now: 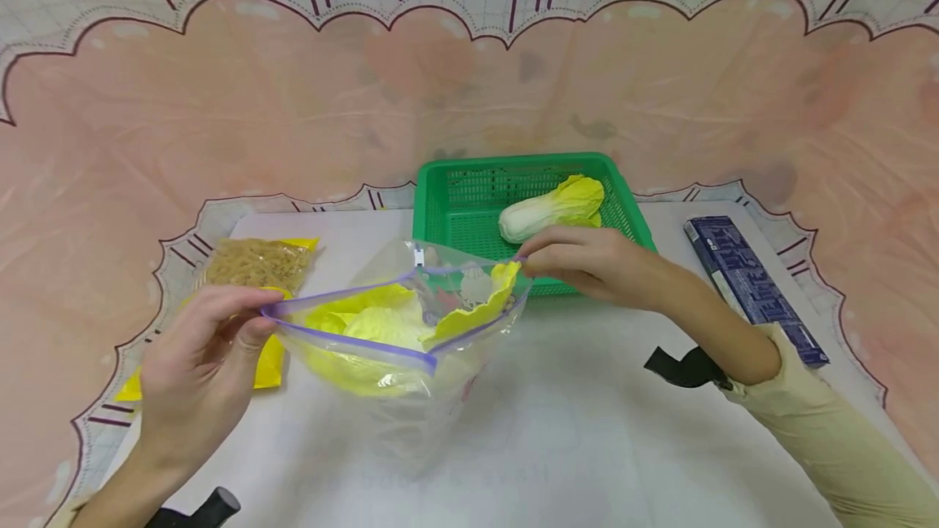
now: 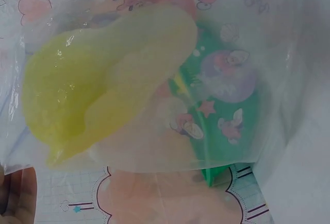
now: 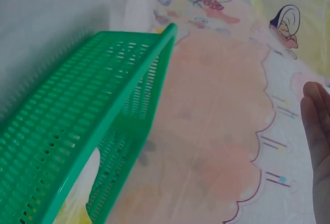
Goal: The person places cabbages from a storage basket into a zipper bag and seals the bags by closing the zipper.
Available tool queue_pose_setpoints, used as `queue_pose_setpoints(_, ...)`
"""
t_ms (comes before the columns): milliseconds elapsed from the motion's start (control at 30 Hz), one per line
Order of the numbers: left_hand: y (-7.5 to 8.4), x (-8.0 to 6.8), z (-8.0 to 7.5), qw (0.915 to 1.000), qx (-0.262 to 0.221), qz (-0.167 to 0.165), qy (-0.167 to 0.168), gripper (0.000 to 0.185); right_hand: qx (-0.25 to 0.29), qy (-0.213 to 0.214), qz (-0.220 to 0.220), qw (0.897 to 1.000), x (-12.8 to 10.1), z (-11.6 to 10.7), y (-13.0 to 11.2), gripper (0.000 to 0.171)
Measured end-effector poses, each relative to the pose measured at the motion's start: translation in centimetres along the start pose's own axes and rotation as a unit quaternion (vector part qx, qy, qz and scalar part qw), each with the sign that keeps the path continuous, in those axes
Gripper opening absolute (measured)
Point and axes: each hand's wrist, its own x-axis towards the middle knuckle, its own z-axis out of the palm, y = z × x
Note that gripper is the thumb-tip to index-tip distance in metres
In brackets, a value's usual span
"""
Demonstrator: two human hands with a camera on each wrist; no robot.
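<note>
A clear zip bag [image 1: 411,422] with a purple zip strip and printed cartoon figures hangs with its mouth spread wide. Yellow cabbage leaves [image 1: 385,316] lie inside it, and one leaf edge rises to the right rim. My left hand [image 1: 201,365] pinches the left end of the bag's mouth between thumb and fingers. At the opposite end, my right hand [image 1: 597,263] pinches the rim beside the raised leaf tip. The left wrist view shows a pale-ribbed cabbage leaf [image 2: 77,90] through the film. Behind the bag, a napa cabbage [image 1: 553,206] lies in a green basket [image 1: 458,202].
A clear and yellow packet [image 1: 257,263] of small tan pieces lies on the left, partly behind my left hand. To the right rests a long dark blue box [image 1: 756,288]. A white table surface [image 1: 587,430] extends beneath, and a patterned pink cloth [image 1: 293,121] hangs behind.
</note>
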Motion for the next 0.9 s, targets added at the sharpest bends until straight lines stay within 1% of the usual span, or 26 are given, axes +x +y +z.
queue_pose_setpoints(67,0.0,0.1,0.0,0.9999,-0.009,-0.001,-0.007,0.033,0.004,0.009,0.0,1.0,0.0,0.2,0.0,0.023)
queue_pose_setpoints(133,0.0,0.2,0.1,0.9995,-0.03,-0.001,-0.013,0.033,0.007,0.014,-0.001,1.0,0.1,0.4,0.0,0.023)
queue_pose_setpoints(200,0.0,0.3,0.2,0.9995,-0.026,0.008,-0.017,0.032,0.008,0.017,-0.002,1.0,0.3,0.6,0.0,0.022)
queue_pose_setpoints(233,0.1,0.5,0.3,0.9993,-0.027,0.017,-0.019,0.03,0.011,0.017,-0.002,1.0,0.3,0.7,0.0,0.022)
queue_pose_setpoints(300,0.2,0.7,0.5,0.9989,-0.016,0.035,-0.024,0.03,0.015,0.014,-0.001,1.0,0.4,0.9,0.1,0.021)
queue_pose_setpoints(400,0.6,1.0,0.8,0.9977,0.018,0.057,-0.031,0.033,0.022,0.009,-0.001,1.0,0.6,1.2,0.2,0.018)
queue_pose_setpoints(500,0.8,1.2,1.0,0.9969,0.035,0.062,-0.032,0.036,0.026,-0.004,0.002,1.0,0.6,1.5,0.2,0.015)
queue_pose_setpoints(567,0.8,1.3,1.1,0.9965,0.044,0.064,-0.031,0.037,0.029,-0.011,0.004,1.0,0.6,1.6,0.2,0.01)
queue_pose_setpoints(633,0.8,1.4,1.1,0.9959,0.053,0.068,-0.028,0.039,0.031,-0.016,0.007,0.999,0.5,1.8,0.2,0.016)
queue_pose_setpoints(733,0.7,1.5,1.2,0.9953,0.059,0.071,-0.03,0.04,0.031,-0.017,0.009,0.999,0.4,1.9,0.3,0.03)
queue_pose_setpoints(900,0.6,1.7,1.2,0.9944,0.072,0.069,-0.035,0.042,0.031,-0.021,0.01,0.999,0.2,2.1,0.4,0.029)
